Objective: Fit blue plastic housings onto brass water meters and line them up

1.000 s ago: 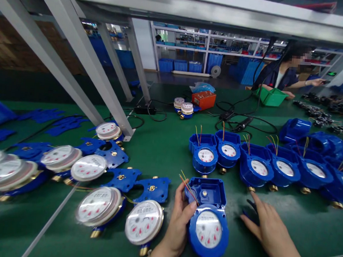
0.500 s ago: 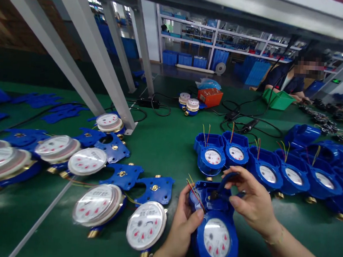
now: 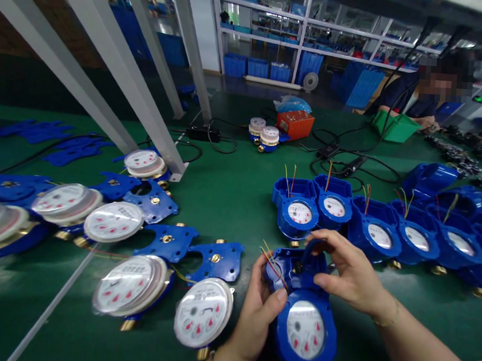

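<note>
A blue water meter (image 3: pixel 304 320) with a white dial lies on the green table in front of me. My left hand (image 3: pixel 257 312) grips its left side, thumb on the housing beside the thin coloured wires (image 3: pixel 272 258). My right hand (image 3: pixel 347 274) is closed in a pinch on a small dark blue part (image 3: pixel 308 249) held over the meter's open rear box.
A row of blue cased meters (image 3: pixel 369 226) runs to the right. Uncased meters with white dials (image 3: pixel 202 311) and blue base plates (image 3: pixel 218 258) lie left. Grey frame legs (image 3: pixel 120 80) slant down at left. A co-worker (image 3: pixel 425 99) sits far right by a green bin (image 3: pixel 393 127).
My right hand left the table at the right, picked up a small dark part and brought it over the meter's rear box. My left hand stayed on the meter.
</note>
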Motion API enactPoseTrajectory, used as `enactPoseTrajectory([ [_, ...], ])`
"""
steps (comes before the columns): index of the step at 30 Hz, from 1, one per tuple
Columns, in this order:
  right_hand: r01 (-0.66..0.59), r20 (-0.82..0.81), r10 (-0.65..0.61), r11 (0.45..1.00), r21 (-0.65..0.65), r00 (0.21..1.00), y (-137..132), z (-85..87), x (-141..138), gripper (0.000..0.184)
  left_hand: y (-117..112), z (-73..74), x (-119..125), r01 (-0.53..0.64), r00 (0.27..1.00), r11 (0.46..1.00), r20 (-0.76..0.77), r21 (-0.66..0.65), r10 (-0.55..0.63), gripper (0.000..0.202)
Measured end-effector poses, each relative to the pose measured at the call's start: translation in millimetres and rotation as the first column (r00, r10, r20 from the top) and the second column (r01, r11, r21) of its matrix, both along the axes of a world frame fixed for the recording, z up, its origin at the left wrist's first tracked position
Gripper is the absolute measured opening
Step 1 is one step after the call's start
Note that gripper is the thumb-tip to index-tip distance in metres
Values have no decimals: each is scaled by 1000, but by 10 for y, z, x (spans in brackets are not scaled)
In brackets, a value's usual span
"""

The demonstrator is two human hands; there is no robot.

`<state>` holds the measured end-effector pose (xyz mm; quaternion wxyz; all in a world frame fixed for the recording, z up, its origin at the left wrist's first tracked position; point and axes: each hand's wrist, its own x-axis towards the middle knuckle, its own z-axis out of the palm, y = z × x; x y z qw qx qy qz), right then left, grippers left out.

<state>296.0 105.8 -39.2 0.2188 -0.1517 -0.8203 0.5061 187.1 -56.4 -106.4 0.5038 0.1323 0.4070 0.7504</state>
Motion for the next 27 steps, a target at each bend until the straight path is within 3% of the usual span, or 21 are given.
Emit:
enactPoseTrajectory([
  [13, 159, -33, -160, 986, -43, 986, -59, -27, -33, 52, 26, 40, 6, 9, 998, 1000, -65, -25, -11, 60],
  [20, 115, -50, -119, 990, -75, 992, -35, -78, -16, 55, 38, 70, 16, -5, 999, 1000, -46, -26, 3, 61],
  [23, 100, -131, -123, 980, -170, 984, -26, -55, 12, 53, 43, 70, 21, -10, 999, 999, -42, -36, 9, 63],
  [27, 179, -326, -269, 943, -281, 906, -21, 15, 129, 52, 36, 39, 15, -10, 999, 999, -52, -45, 8, 66],
])
